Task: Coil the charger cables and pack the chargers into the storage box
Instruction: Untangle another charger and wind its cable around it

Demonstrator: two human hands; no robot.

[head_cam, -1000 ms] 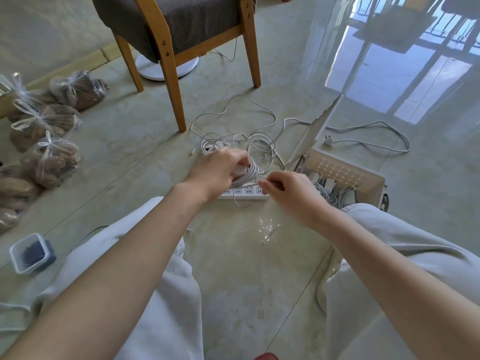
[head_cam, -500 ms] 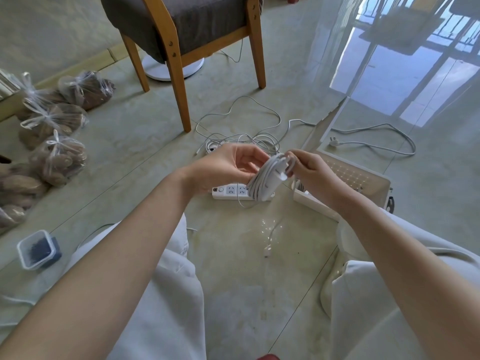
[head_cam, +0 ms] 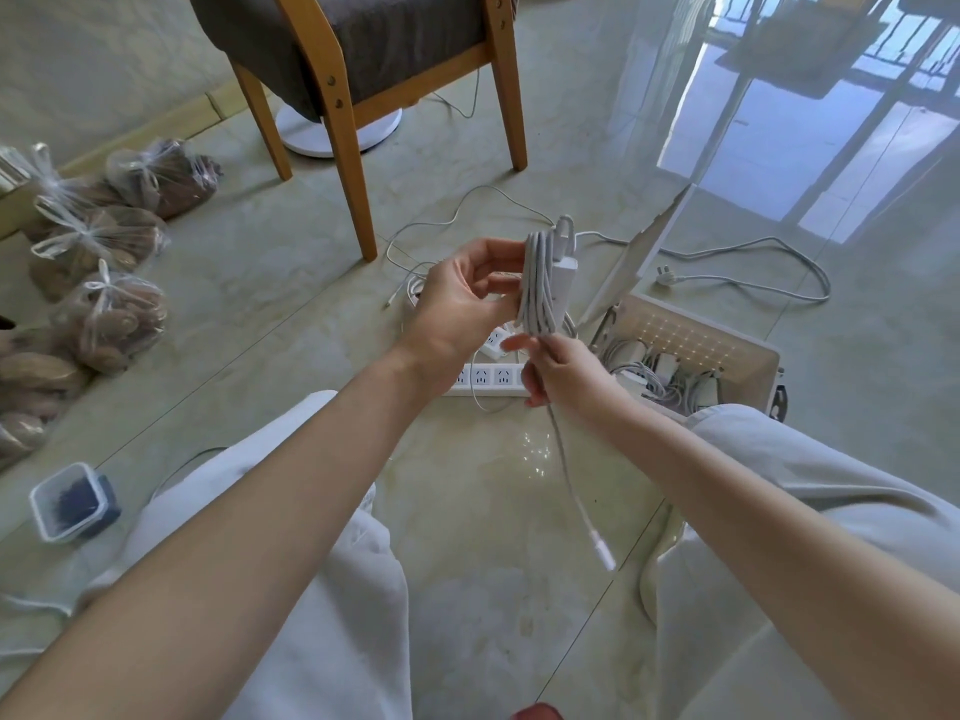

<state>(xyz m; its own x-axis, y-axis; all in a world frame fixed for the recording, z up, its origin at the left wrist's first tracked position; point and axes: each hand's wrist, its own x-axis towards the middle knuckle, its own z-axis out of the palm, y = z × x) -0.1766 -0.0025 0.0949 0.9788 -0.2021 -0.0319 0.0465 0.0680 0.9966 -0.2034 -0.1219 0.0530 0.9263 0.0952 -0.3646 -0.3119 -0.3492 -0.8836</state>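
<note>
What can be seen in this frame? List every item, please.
charger: one, white, cable wound round it, held up mid-frame
loose cable end: one, white, hanging below the right hand
power strip: at least one, white, on the floor under the hands
storage box: one, cream, lid open, right of the hands, chargers inside
floor cables: several, white, beyond the hands and box
chair: one, wooden frame, dark seat, top
bags: several, clear with brown contents, left
container: one, clear with dark contents, lower left
left hand: grips the charger
right hand: pinches the loose cable end
</note>
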